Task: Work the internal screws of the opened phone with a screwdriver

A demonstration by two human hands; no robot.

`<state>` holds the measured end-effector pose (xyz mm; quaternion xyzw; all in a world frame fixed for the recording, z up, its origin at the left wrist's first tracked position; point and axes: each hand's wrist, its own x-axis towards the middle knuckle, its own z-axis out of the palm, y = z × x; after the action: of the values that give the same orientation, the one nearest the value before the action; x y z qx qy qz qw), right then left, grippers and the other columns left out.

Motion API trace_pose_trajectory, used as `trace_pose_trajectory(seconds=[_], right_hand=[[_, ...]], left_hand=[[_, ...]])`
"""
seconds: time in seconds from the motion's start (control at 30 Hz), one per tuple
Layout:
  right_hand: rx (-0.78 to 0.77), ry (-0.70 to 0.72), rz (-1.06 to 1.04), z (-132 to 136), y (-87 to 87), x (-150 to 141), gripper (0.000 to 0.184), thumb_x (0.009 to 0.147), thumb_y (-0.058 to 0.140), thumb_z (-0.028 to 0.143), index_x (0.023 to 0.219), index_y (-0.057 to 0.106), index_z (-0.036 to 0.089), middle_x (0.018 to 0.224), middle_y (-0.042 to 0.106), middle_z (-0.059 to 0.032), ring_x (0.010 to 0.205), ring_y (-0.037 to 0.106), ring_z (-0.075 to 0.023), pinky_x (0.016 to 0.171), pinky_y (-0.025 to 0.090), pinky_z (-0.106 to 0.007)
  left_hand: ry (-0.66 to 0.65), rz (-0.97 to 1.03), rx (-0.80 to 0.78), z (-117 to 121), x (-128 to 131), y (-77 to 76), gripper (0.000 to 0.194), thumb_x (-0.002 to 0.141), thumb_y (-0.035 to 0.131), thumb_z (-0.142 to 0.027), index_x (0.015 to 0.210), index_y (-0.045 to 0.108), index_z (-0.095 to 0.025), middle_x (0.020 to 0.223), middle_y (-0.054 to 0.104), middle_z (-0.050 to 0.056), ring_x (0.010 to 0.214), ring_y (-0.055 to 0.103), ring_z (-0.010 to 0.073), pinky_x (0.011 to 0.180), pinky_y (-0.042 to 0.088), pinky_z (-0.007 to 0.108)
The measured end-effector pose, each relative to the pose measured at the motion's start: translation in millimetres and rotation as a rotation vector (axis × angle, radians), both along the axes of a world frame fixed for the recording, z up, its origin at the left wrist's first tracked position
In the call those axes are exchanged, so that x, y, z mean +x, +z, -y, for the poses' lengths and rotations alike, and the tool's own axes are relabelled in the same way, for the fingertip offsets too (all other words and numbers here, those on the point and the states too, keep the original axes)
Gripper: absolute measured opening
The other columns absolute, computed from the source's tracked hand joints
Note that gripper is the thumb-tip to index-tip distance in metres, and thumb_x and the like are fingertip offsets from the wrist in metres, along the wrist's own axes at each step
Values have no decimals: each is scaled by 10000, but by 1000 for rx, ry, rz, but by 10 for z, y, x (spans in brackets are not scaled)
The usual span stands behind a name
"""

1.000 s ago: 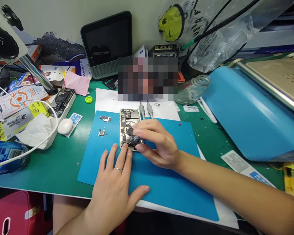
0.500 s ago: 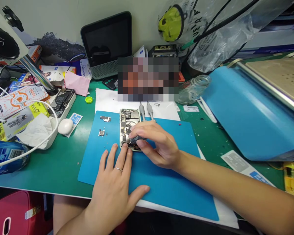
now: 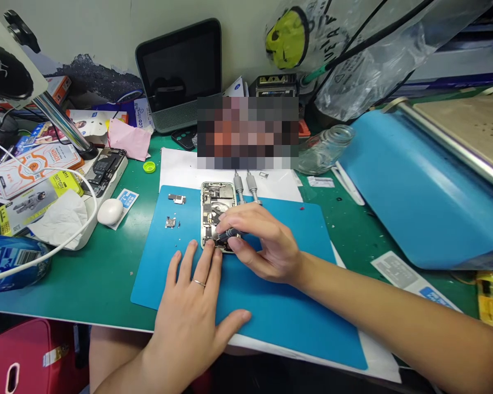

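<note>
An opened smartphone [image 3: 217, 208] with its inner parts bare lies on a blue mat [image 3: 287, 317]. My left hand [image 3: 193, 306] is spread flat on the mat, its fingertips at the phone's lower left edge. Over the phone's lower right part, my right hand [image 3: 267, 241] holds a small grey screwdriver [image 3: 229, 233] between thumb and fingers. The driver's tip is too small to make out. To the left of the phone lie a small metal shield piece [image 3: 176, 199] and a small circuit part [image 3: 170, 222], with tiny bits around them.
Two grey screwdrivers [image 3: 252, 183] lie behind the phone on white paper [image 3: 176, 164]. A glass jar [image 3: 328, 148] rests farther right, beside a large blue sheet [image 3: 390, 191]. On the left are a white earbud case [image 3: 110, 212], a green cap [image 3: 149, 167] and a white cable [image 3: 92, 202].
The driver in my right hand has tilted lower over the phone, and the fingers have shifted slightly around it. My left hand and the phone have stayed put.
</note>
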<state>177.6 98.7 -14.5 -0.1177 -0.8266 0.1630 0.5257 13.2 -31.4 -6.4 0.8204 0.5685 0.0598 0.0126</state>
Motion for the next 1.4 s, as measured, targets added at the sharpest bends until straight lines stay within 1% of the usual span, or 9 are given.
trace_pose_trajectory(seconds=[0.23, 0.43, 0.53, 0.63, 0.73, 0.87, 1.03, 1.2, 1.4], right_hand=[[13, -20, 7, 3, 12, -15, 609, 863, 585, 46, 1416, 440, 256, 969, 724, -53, 906, 681, -186, 796, 596, -378], [60, -21, -5, -2, -3, -15, 576, 833, 617, 31, 1380, 486, 158, 974, 717, -96, 899, 668, -196, 802, 577, -379], [77, -42, -2, -4, -18, -15, 578, 827, 630, 35, 1377, 486, 144, 1014, 722, -112, 880, 673, -192, 780, 563, -369], [75, -62, -3, -1, -36, -14, 597, 825, 638, 37, 1388, 475, 153, 993, 725, -99, 844, 678, -187, 743, 559, -353], [43, -67, -4, 8, -58, -12, 618, 831, 634, 34, 1406, 456, 170, 1002, 718, -99, 823, 675, -184, 720, 566, -347], [-19, -75, 1, 25, -77, -6, 657, 852, 620, 51, 1444, 406, 241, 993, 707, -66, 806, 668, -171, 712, 584, -342], [-46, -62, -50, 42, -91, 7, 697, 855, 612, 48, 1473, 377, 267, 995, 695, -57, 854, 681, -172, 745, 607, -336], [-86, -41, -110, 44, -101, 9, 627, 858, 640, 74, 1413, 436, 282, 988, 712, -43, 846, 699, -167, 738, 631, -323], [-158, 55, -165, 56, -102, -10, 544, 827, 678, 26, 1293, 507, 250, 1033, 720, -53, 948, 727, -168, 796, 646, -290]], left_hand=[[-3, 3, -4, -6, 8, 11, 822, 964, 338, -710, 1555, 315, -138, 1621, 324, 60, 1476, 293, 340, 1168, 279, 515], [0, 10, 9, -6, 9, 13, 816, 959, 354, -713, 1534, 356, -134, 1607, 354, 68, 1463, 318, 344, 1165, 298, 518], [0, 14, 4, -7, 8, 15, 813, 962, 351, -708, 1536, 350, -133, 1609, 349, 69, 1464, 318, 346, 1168, 295, 518], [-2, 18, -5, -5, 6, 16, 814, 965, 349, -706, 1543, 336, -133, 1616, 334, 67, 1473, 304, 344, 1175, 281, 516], [1, 22, -1, 1, 5, 13, 817, 963, 359, -705, 1550, 323, -137, 1624, 313, 82, 1479, 298, 340, 1176, 281, 515], [5, 25, 9, 5, 7, 3, 820, 957, 364, -712, 1546, 329, -143, 1617, 322, 109, 1478, 308, 341, 1170, 290, 522], [6, 28, 4, 3, 11, 1, 814, 959, 366, -704, 1549, 320, -144, 1608, 341, 111, 1475, 313, 345, 1180, 287, 524], [9, 32, 13, 4, 16, 9, 819, 958, 375, -700, 1548, 320, -134, 1605, 346, 119, 1470, 320, 347, 1180, 298, 530], [10, 49, 14, 15, 22, 6, 813, 950, 416, -690, 1534, 346, -130, 1593, 361, 130, 1463, 328, 351, 1172, 314, 536]])
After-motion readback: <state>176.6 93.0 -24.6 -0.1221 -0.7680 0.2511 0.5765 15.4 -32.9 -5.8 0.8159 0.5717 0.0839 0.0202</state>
